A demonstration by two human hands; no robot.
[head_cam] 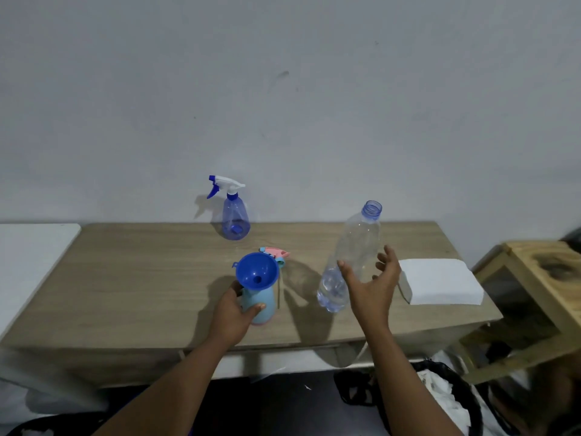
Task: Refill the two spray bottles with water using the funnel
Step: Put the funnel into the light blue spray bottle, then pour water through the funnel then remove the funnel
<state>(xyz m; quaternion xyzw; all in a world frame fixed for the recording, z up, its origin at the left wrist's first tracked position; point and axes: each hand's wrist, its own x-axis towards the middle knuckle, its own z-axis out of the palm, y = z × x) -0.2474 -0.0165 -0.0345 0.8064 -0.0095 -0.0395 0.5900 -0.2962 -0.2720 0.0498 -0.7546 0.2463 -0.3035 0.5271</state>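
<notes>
Wooden surface [141, 278] against plain grey wall. Your left hand [234, 313] wraps light blue spray bottle body [262, 306], grip closed round it; round blue plastic funnel [257, 272] sits in its neck. Pink-and-teal trigger head [276, 253] lies just behind. Your right hand [372, 287], fingers spread, beside tilted clear plastic water bottle [352, 256], uncapped, little water at bottom. Translucent blue spray bottle [235, 215] stands capped near wall. White folded cloth [440, 281] at right.

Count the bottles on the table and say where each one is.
3. A blue spray bottle stands at the back by the wall. A light-blue bottle with the funnel in it is in the left hand. A clear water bottle stands by the open right hand.
</notes>
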